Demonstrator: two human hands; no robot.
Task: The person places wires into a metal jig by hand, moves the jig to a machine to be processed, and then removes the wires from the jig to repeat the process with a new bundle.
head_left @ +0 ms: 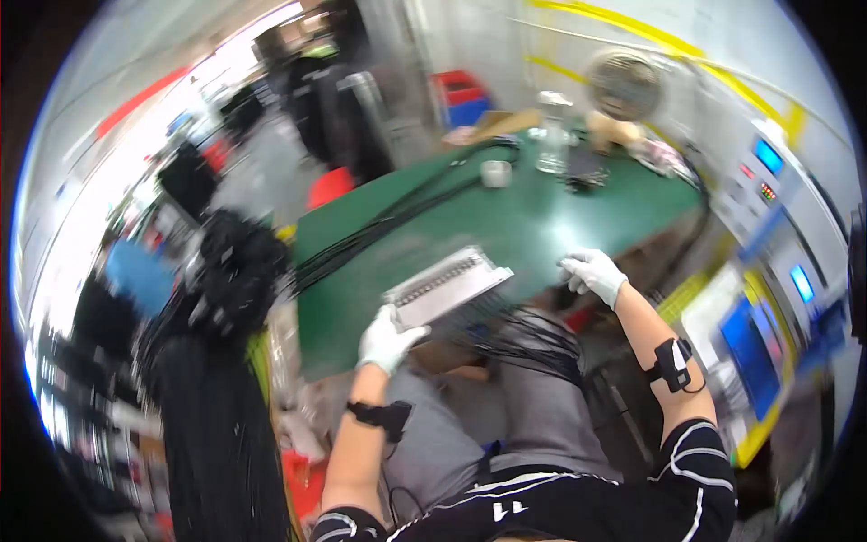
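A long silver metal fixture (447,291) with a row of slots along its top lies slantwise at the near edge of the green table. My left hand (388,341), in a white glove, grips its left end, thumb apart from the fingers. Thin black cables (533,348) run from the fixture's near side down across my lap. Right of the fixture, my gloved right hand (596,274) is raised over the table's near edge, away from the cables. Its fingers are drawn together in a pinch; whatever they hold is too small and blurred to name.
Long black cables (388,221) stretch over the green table (361,330). A white cup (496,173), a clear bottle (553,135) and a fan (625,86) stand at the back. Bundled black cables (212,388) hang at left; equipment with lit screens (768,158) stands at right.
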